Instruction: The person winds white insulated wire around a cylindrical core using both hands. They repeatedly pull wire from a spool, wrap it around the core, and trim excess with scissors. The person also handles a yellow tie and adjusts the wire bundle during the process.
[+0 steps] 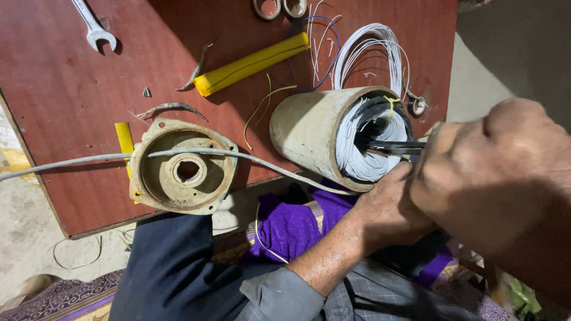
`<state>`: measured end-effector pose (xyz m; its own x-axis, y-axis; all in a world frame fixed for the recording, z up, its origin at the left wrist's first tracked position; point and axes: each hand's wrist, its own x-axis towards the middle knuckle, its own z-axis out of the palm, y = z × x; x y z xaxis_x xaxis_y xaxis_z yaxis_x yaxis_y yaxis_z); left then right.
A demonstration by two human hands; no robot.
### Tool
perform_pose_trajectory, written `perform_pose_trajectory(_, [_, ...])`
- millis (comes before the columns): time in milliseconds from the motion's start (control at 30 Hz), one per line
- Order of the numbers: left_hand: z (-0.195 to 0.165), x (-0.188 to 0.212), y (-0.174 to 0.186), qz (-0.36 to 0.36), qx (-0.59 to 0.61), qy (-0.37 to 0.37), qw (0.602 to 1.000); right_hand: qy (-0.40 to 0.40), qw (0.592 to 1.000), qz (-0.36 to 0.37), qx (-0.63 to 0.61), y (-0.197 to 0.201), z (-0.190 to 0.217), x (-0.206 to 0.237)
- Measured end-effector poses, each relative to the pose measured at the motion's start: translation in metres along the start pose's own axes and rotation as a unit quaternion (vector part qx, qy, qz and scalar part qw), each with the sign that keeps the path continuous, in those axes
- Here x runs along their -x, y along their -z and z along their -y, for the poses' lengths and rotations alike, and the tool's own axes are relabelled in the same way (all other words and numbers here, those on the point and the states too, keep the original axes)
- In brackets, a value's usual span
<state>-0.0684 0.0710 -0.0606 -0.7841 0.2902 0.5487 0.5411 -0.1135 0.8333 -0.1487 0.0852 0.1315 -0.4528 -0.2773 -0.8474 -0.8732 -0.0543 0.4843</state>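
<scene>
While the left hand (pixel 389 205) braces the motor stator (pixel 339 137), right hand (pixel 499 172) fingers grip a black tool (pixel 395 147) inside it.

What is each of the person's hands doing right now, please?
Left hand: pressed against the rim of the motor housing; grip cannot be told.
Right hand: closed on a dark tool.

- Bright, even light falls from above onto the red-brown surface (pixel 71 107), giving a faint sheen and no hard glare.
- A broad dark shadow covers the surface's upper middle.
- The spanner (pixel 94 27) and yellow tube (pixel 253 64) cast short, soft shadows.
- The right hand (pixel 505 184), close to the lens, is large and blurred.
- Straight edges bow slightly near the frame's corners.
</scene>
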Motion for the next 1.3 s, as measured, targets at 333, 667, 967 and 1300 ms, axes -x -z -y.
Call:
perform_pose_trajectory(333, [-0.003, 0.001, 0.007, 0.004, -0.07, -0.047, 0.996, -0.061, 0.996, -0.059, 0.0, -0.015, 0.012, 0.019])
perform_pose_trajectory(667, [-0.008, -0.001, 0.007, -0.026, -0.13, -0.045, 0.99, -0.136, 0.978, -0.154, -0.038, -0.077, 0.044, 0.044])
perform_pose_trajectory(967, [-0.031, -0.001, 0.026, -0.067, -0.262, -0.026, 0.962, -0.212, 0.89, -0.299, -0.269, -0.136, 0.058, 0.054])
perform_pose_trajectory(1300, [-0.052, -0.012, 0.033, -0.107, -0.385, 0.04, 0.916, -0.282, 0.819, -0.419, -0.273, -0.154, 0.075, 0.047])
